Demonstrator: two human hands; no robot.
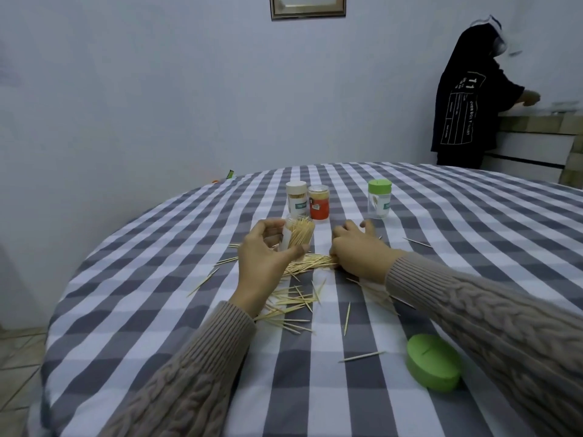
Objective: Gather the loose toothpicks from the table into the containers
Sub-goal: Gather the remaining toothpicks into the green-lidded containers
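Round desk (157,310), grey-white checked cloth. On it: scattered toothpicks (293,302), three capped containers (296,198), one loose green lid (433,362).

A grey-and-white checked cloth (164,326) covers the round surface. Behind it stands a plain pale wall (157,89) with the lower edge of a framed picture (307,7) at the top. At far right a person in a dark printed top (463,111) stands at what may be a tiled counter (536,121). Tiled floor (19,357) shows at lower left.
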